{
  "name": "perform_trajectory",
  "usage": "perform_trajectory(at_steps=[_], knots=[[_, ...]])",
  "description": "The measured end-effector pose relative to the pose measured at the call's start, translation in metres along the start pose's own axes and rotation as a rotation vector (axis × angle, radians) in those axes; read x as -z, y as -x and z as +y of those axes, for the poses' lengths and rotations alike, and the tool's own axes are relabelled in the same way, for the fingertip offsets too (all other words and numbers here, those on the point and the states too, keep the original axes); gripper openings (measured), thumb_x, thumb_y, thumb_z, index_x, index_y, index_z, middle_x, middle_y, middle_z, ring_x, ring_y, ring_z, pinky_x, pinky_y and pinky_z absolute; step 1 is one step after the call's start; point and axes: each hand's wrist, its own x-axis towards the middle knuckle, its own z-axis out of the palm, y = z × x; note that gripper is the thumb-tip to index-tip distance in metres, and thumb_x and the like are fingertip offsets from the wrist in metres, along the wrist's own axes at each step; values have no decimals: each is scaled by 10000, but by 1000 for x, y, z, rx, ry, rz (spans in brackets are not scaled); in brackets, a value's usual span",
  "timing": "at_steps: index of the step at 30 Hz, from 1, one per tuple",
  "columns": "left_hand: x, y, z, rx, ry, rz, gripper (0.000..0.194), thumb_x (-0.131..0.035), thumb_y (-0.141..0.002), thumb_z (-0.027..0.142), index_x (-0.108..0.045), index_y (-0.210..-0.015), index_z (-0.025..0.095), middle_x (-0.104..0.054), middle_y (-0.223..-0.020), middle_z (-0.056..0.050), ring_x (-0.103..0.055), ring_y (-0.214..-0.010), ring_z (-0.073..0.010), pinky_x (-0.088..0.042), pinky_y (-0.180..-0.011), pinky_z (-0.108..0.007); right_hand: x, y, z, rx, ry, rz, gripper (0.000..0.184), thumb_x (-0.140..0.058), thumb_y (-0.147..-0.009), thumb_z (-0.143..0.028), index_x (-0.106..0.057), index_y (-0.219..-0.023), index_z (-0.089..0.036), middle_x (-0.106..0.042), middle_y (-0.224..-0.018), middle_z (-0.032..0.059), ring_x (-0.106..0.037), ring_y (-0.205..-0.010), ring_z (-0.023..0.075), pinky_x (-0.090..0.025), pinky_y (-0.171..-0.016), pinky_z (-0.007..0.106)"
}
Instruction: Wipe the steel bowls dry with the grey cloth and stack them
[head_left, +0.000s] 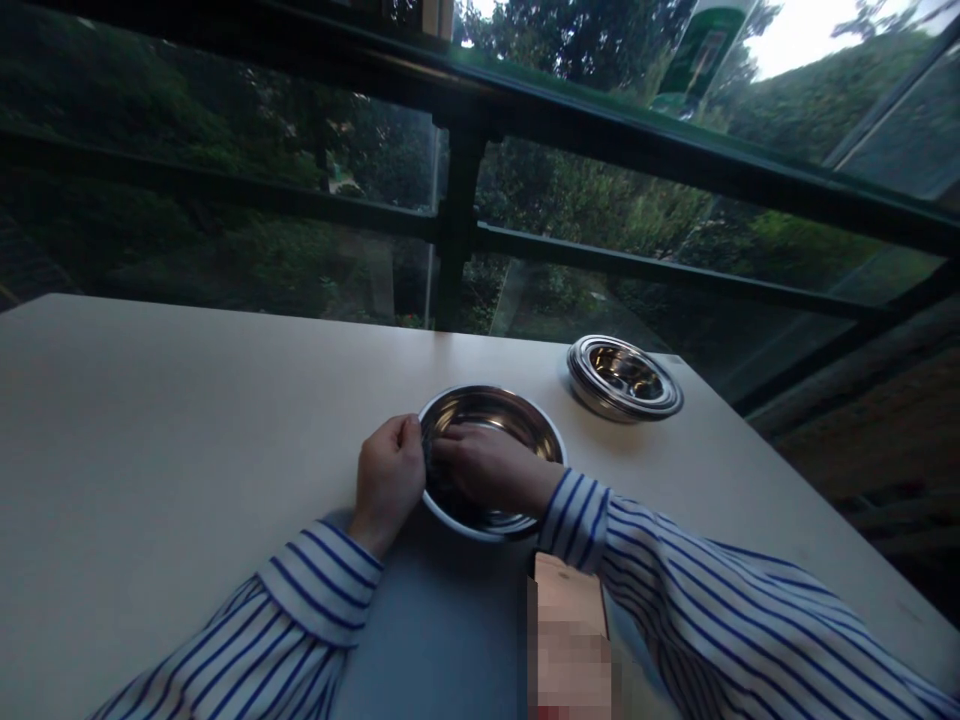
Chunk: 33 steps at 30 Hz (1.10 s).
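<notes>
Dark window frames [457, 170] are running behind a pale bench [210, 400], where a metal bowl [525, 420] is sitting just in front of the wearer. The left hand [388, 475] is gripping its rim, fingers curled tight; the right hand [495, 465] is reaching inside, fingers bent toward the left wall, hiding whether they are holding anything. Handling inside the bowl seems unfinished, though what remains is not showing; nested metal dishes [630, 407] are standing apart, untouched.

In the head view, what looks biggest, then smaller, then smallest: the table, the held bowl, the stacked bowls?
1. Table
2. Held bowl
3. Stacked bowls; they're farther away, so real size is unsure.
</notes>
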Motion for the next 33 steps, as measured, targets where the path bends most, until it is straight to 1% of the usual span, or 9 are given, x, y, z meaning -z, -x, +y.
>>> perform_trajectory(at_steps=[4, 8, 11, 14, 17, 20, 23, 28, 33], knots=[[0, 0, -2, -3, 5, -10, 289, -405, -799, 299, -622, -678, 151, -627, -610, -37, -561, -600, -172, -396, -554, -252, 1, -9, 17, -173, 96, 40, 239, -412, -838, -82, -560, -1020, -123, -589, -999, 133, -556, -936, 218, -419, -766, 312], [-2, 0, -3, -7, 5, -9, 305, -404, -809, 308, -623, -667, 150, -626, -615, -34, -551, -593, -167, -386, -552, -255, 7, 5, 28, -267, 165, 14, 253, -371, -843, -85, -577, -991, -87, -597, -972, 186, -579, -909, 265, -434, -716, 342], [-3, 0, -4, 0, 0, 2, 305, -405, -810, 301, -617, -650, 151, -613, -587, -25, -541, -574, -164, -376, -539, -254, 13, 19, 28, -240, 163, -65, 223, -418, -794, -72, -611, -904, -85, -628, -886, 180, -616, -795, 253, -433, -631, 316], [-3, 0, -4, 0, 2, 13, 304, -400, -810, 290, -607, -630, 157, -607, -576, -21, -539, -569, -162, -375, -539, -253, 17, 27, 19, -135, 107, -161, 171, -507, -725, -80, -633, -827, -135, -653, -817, 106, -624, -715, 205, -416, -590, 268], [-3, 0, -5, -4, 9, 11, 302, -404, -807, 289, -592, -607, 165, -593, -558, -15, -531, -554, -158, -371, -526, -249, 14, 25, 5, -23, 26, -198, 160, -549, -727, -125, -634, -843, -195, -651, -829, 30, -612, -726, 149, -403, -594, 217], [-1, 0, -4, -1, 15, 7, 294, -405, -805, 292, -591, -615, 166, -585, -549, -13, -530, -545, -161, -372, -516, -251, 7, 13, -2, -15, -4, -130, 190, -496, -793, -142, -617, -928, -199, -633, -907, 37, -594, -802, 147, -405, -644, 221], [-1, 0, -3, 0, 25, 2, 285, -407, -803, 295, -593, -630, 165, -608, -588, -26, -550, -588, -171, -388, -551, -258, 2, 4, 9, -113, 12, -28, 245, -425, -836, -113, -576, -1025, -153, -601, -993, 98, -568, -886, 188, -406, -728, 274], [-3, -1, -5, 13, 68, -11, 284, -409, -795, 311, -592, -633, 166, -616, -606, -33, -569, -620, -182, -409, -579, -268, 0, 4, 28, -273, 18, 72, 218, -401, -825, -60, -570, -961, -86, -580, -964, 171, -551, -919, 245, -394, -770, 334], [-3, -3, -9, 20, 118, -4, 294, -380, -799, 337, -607, -728, 164, -645, -690, -44, -597, -701, -193, -443, -628, -270, -8, -16, -3, -300, -116, 152, 191, -380, -869, -109, -519, -1000, -106, -584, -987, 135, -561, -860, 196, -391, -709, 276]])
